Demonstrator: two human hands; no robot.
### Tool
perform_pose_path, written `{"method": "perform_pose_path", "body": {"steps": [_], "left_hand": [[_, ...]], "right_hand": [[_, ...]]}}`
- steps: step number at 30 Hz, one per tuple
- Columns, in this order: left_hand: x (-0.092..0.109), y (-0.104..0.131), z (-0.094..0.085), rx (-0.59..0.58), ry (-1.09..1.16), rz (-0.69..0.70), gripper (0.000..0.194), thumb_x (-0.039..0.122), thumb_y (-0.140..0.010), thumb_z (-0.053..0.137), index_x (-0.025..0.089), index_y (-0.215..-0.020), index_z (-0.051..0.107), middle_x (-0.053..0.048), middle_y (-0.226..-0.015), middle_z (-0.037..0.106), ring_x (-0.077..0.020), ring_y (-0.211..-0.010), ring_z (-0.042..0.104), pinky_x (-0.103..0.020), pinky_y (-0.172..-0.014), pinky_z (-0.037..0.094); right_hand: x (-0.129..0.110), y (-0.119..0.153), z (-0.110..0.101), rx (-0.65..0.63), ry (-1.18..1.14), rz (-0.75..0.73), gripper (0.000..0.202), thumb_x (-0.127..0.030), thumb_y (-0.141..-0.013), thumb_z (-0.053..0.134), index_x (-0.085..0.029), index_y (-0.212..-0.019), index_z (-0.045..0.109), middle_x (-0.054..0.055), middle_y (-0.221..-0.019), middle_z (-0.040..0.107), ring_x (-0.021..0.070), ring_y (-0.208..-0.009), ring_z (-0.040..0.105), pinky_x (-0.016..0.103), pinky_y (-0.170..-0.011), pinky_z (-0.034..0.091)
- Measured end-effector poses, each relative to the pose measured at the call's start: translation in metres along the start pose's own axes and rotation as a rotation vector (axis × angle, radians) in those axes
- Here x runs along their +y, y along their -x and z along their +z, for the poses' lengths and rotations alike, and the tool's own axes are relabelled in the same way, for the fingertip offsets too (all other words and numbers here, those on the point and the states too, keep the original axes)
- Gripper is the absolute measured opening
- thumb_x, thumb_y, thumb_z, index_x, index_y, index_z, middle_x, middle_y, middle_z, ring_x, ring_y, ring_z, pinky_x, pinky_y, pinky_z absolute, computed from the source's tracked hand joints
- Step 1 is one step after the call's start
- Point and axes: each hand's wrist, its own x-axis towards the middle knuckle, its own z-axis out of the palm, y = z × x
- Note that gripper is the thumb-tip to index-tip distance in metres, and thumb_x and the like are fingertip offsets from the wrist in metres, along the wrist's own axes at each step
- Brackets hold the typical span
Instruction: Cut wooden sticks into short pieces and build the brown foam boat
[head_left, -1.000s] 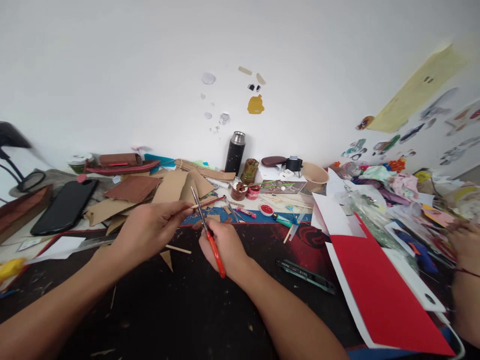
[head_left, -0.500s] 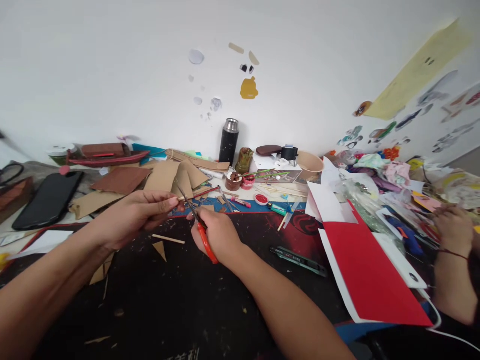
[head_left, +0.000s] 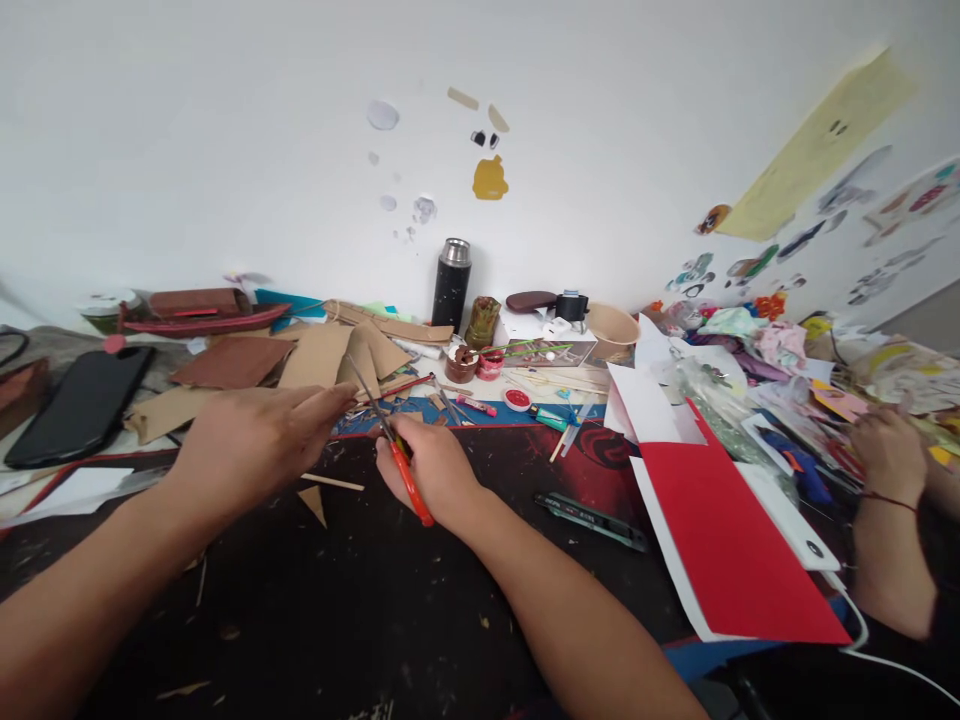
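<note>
Orange scissors [head_left: 411, 488] are clamped in our right hand [head_left: 436, 465]; left hand [head_left: 259, 435], we can't tell; a cardboard triangle [head_left: 315, 504] lies cut, remainder unclear.

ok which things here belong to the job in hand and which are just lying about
In hand:
- red-handled metal scissors, in the right hand
- left hand near the blades; its hold is hidden

Apparently lying about:
- black cylindrical flask
- long grey-green utility knife
- red rectangular sheet

scissors [head_left: 387, 428] in metal (handles [head_left: 411, 488] glossy plastic), matt cardboard [head_left: 309, 360], smooth paper [head_left: 742, 550]
</note>
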Motion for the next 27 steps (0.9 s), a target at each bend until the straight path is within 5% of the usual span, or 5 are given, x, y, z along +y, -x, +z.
{"method": "perform_pose_path", "body": {"steps": [4, 10, 19, 22, 27], "left_hand": [[0.01, -0.006, -0.007, -0.209, 0.298, -0.288, 0.038, 0.041, -0.105, 0.048, 0.022, -0.1, 0.08, -0.004, -0.068, 0.075, -0.0193, -0.057, 0.063, -0.027, -0.056, 0.033], [0.023, -0.021, -0.022, -0.322, 0.733, -0.563, 0.047, 0.057, -0.099, 0.051, 0.021, -0.083, 0.075, 0.0, -0.066, 0.066, -0.0179, -0.063, 0.059, -0.026, -0.06, 0.04], [0.022, -0.025, -0.019, -0.466, 1.538, -0.915, 0.048, 0.065, -0.077, 0.08, 0.021, -0.073, 0.063, 0.011, -0.05, 0.028, -0.0089, -0.047, 0.013, -0.026, -0.046, 0.012], [0.022, -0.022, -0.011, -0.451, 1.401, -0.863, 0.048, 0.067, -0.084, 0.073, 0.019, -0.081, 0.069, 0.009, -0.051, 0.032, -0.0101, -0.048, 0.02, -0.026, -0.047, 0.015], [0.026, -0.019, -0.008, -0.339, 0.755, -0.614, 0.046, 0.056, -0.103, 0.049, 0.021, -0.09, 0.077, -0.002, -0.071, 0.067, -0.0179, -0.063, 0.056, -0.028, -0.061, 0.036]], "right_hand": [[-0.002, 0.001, -0.001, 0.027, -0.066, 0.001, 0.021, -0.013, -0.093, 0.058, -0.023, -0.101, 0.074, 0.004, -0.094, 0.081, 0.0215, -0.086, 0.078, 0.027, -0.082, 0.054], [-0.004, 0.005, -0.004, 0.044, -0.074, -0.002, 0.021, -0.014, -0.09, 0.057, -0.024, -0.099, 0.072, 0.004, -0.095, 0.082, 0.0243, -0.087, 0.08, 0.03, -0.086, 0.057], [-0.007, 0.008, -0.008, 0.092, -0.049, -0.054, 0.024, -0.017, -0.091, 0.057, -0.024, -0.106, 0.074, 0.006, -0.1, 0.082, 0.0248, -0.095, 0.08, 0.03, -0.09, 0.059], [-0.006, 0.006, -0.008, 0.049, -0.057, 0.004, 0.025, -0.017, -0.093, 0.056, -0.025, -0.107, 0.075, 0.006, -0.099, 0.083, 0.0244, -0.093, 0.081, 0.029, -0.088, 0.059], [-0.004, 0.003, -0.007, 0.018, -0.055, 0.038, 0.025, -0.017, -0.096, 0.054, -0.024, -0.106, 0.076, 0.006, -0.1, 0.083, 0.026, -0.097, 0.08, 0.031, -0.09, 0.059]]}}
